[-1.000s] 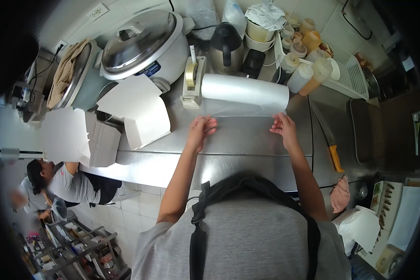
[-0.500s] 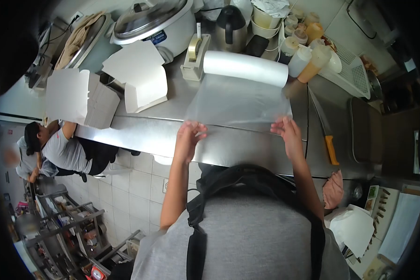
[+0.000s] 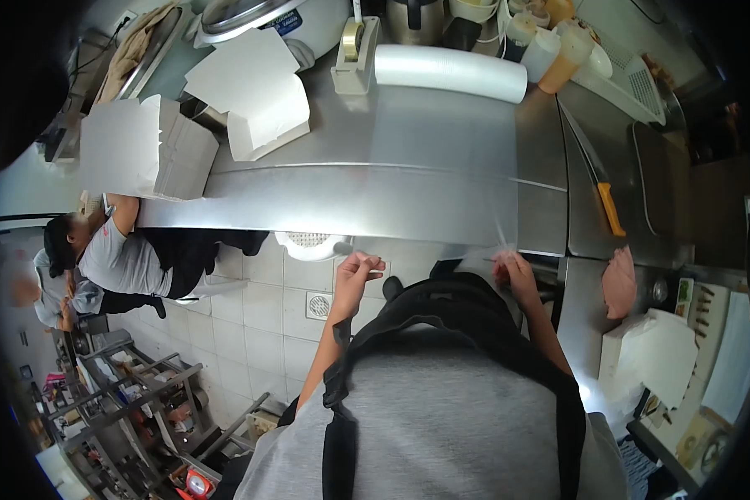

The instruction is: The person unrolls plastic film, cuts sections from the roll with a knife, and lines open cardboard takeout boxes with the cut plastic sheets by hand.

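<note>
A white roll of clear plastic film (image 3: 450, 73) lies across the back of the steel counter. From it a thin, see-through plastic sheet (image 3: 446, 142) runs over the counter and past its front edge towards me. My left hand (image 3: 361, 271) pinches the sheet's left end in front of the edge, fingers closed. The right end is pinched by my right hand (image 3: 515, 271), where the film gathers into creases. Between my hands the film is so clear that its near edge is hard to make out.
A tape dispenser (image 3: 355, 58) stands left of the roll. Farther left are an open white carton (image 3: 268, 117) and stacked cartons (image 3: 146, 154). An orange-handled knife (image 3: 610, 208) lies right, near squeeze bottles (image 3: 565, 54). Two people (image 3: 125, 258) are at the left.
Both hands have come towards my body, past the counter's front edge, drawing more film off the roll. The view has tipped downward, showing more floor.
</note>
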Tool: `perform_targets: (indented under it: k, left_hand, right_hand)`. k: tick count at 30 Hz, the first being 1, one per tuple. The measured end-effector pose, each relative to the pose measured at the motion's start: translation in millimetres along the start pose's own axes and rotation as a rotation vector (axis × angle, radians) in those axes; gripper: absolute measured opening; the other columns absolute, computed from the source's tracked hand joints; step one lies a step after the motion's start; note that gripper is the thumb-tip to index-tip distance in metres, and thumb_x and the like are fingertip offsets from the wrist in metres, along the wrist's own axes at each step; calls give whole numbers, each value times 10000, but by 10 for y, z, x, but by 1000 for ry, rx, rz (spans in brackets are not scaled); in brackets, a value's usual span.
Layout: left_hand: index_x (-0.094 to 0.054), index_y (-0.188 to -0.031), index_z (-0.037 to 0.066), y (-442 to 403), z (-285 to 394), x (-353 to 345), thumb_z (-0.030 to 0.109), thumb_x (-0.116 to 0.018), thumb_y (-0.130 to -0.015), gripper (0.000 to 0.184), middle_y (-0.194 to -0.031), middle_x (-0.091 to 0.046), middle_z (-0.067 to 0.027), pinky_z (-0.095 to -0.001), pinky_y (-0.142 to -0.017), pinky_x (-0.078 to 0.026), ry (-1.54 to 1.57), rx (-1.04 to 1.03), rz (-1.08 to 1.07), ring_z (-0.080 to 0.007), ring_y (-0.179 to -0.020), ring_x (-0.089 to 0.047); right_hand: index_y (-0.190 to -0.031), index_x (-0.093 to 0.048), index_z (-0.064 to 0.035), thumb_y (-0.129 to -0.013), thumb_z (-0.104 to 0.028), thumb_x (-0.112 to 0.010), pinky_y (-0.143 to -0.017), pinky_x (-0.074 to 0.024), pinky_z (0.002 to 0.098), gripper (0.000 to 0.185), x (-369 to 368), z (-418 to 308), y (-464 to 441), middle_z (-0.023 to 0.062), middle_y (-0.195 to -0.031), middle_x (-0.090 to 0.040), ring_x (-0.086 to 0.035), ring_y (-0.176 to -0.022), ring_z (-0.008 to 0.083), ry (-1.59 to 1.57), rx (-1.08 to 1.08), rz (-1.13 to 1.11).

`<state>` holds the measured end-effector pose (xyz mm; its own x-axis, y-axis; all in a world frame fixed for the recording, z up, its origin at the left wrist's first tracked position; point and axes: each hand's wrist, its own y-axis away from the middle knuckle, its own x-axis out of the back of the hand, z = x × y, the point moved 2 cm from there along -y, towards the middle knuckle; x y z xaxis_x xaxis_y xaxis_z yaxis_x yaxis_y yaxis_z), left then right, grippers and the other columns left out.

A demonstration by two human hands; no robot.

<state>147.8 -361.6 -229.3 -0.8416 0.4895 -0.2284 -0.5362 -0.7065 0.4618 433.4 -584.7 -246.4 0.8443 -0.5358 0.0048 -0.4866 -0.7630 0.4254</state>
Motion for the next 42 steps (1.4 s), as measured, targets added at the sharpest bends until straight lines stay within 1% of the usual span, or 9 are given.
perform_targets:
  k: [11, 15, 20, 23, 30, 35, 37, 38, 42]
  left_hand:
    - [-619, -860, 77, -22, -586, 441, 223, -652, -934, 168, -839, -674, -17, -248, -717, -516, -129, 72, -96, -103, -810, -661]
    - [-666, -877, 79, -248, -681, 504, 262, -675, -912, 186, -813, -681, -3, -239, -681, -504, -242, 209, -84, -87, -755, -646]
    - [-725, -928, 90, -593, -809, 596, 233, -646, -910, 164, -821, -694, 8, -237, -645, -485, -368, 34, -130, -80, -732, -630]
    - [-712, -961, 95, -742, -855, 581, 239, -639, -924, 165, -853, -694, 10, -242, -665, -487, -386, 26, -125, -85, -762, -637]
    - [-720, -969, 33, -1040, -928, 531, 268, -662, -911, 248, -889, -725, -54, -257, -676, -511, -350, 63, 57, -129, -813, -686]
    - [-753, -849, 31, -961, -514, 749, 323, -642, -875, 313, -715, -710, -135, -324, -632, -533, -1239, 44, 229, -179, -656, -689]
    - [-754, -840, 38, -804, -109, 988, 332, -632, -874, 320, -649, -692, -137, -339, -622, -535, -1150, 313, 242, -200, -593, -681]
    - [-754, -840, 39, -823, 37, 1092, 333, -634, -870, 320, -622, -683, -133, -339, -621, -534, -945, 505, 182, -208, -575, -679]
    - [-728, -924, 40, -931, 1361, 109, 325, -637, -875, 303, -689, -702, -119, -364, -647, -535, -1129, 55, 317, -245, -615, -685]
  right_hand:
    - [-1108, -618, -31, -1023, -259, -429, -707, -489, 261, 308, -214, 680, 130, 52, -833, -647, -603, -753, 121, 92, -50, 93]
    - [-1226, -584, -53, -994, -329, -495, -755, -494, 274, 371, -309, 590, 53, 74, -967, -691, -641, -845, 148, -330, -174, 216]
    - [-1237, -611, -47, -931, -366, -617, -797, -491, 270, 442, -309, 186, -70, 57, -986, -704, -645, -872, 134, -587, -150, 300]
    - [-1141, -679, -28, -879, -300, -709, -791, -486, 257, 380, -71, 577, -334, 25, -925, -707, -638, -835, 118, 67, -88, 126]
    - [-1112, -684, 25, -842, -266, -744, -773, -503, 279, 401, 227, 816, -587, 41, -924, -717, -653, -827, 132, 415, -70, 66]
    - [-1142, -666, 16, -927, -356, -633, -775, -529, 290, 432, 787, 523, -474, 69, -950, -721, -686, -868, 175, 813, 114, -143]
    - [-1118, -661, -11, -937, -285, -638, -720, -520, 278, 329, 1016, -508, -220, 60, -880, -695, -674, -792, 169, 343, -404, -428]
    - [-1118, -662, -21, -942, -294, -633, -720, -521, 270, 327, 1230, -863, -229, 64, -876, -690, -670, -778, 164, 313, -395, -401]
    - [-1187, -634, -35, -881, -281, -700, -804, -526, 338, 398, 2209, -1317, -697, 118, -966, -670, -661, -897, 212, 646, -4, 212]
